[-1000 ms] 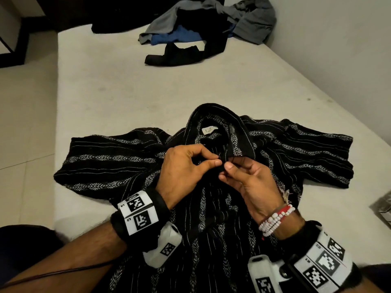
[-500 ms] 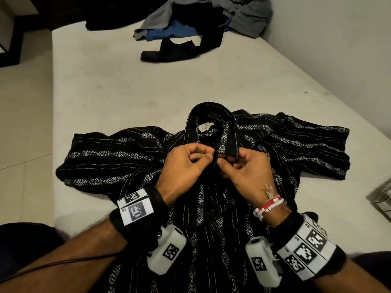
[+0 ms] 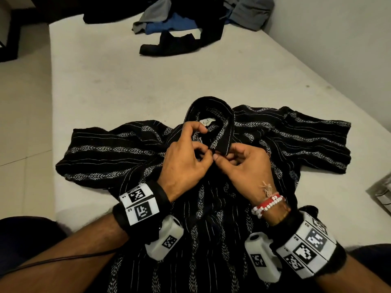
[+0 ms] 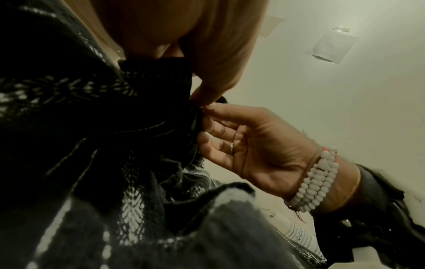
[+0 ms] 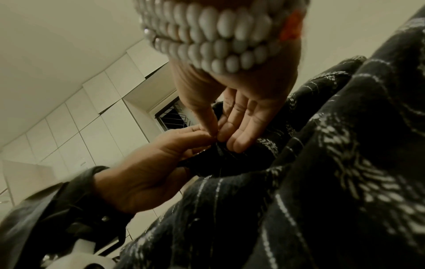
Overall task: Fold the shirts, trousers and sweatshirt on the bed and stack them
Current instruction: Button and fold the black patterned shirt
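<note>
A person's left hand (image 3: 186, 163) and right hand (image 3: 245, 168) meet at the neck of a black striped shirt (image 3: 135, 153), spread front-up w/ short sleeves out on the near half of a bed (image 3: 118, 85). Both grips are closed on cloth: left thumb & forefinger pinch the placket edge just below the collar (image 3: 220, 117), right fingertips (image 5: 232, 143) pinch the facing edge, the two grips touching. Looks like the top button is being done up before folding; the button itself is too small and dark to make out. A pile of unfolded clothes (image 3: 190, 24), grey, blue & black, waits at the far end of the bed, well apart from the shirt, so the job appears barely begun, w/ no stack visible yet. Next move likely calls for a fine push of button through hole, then letting go, smoothing the front and turning the sleeves in.
</note>
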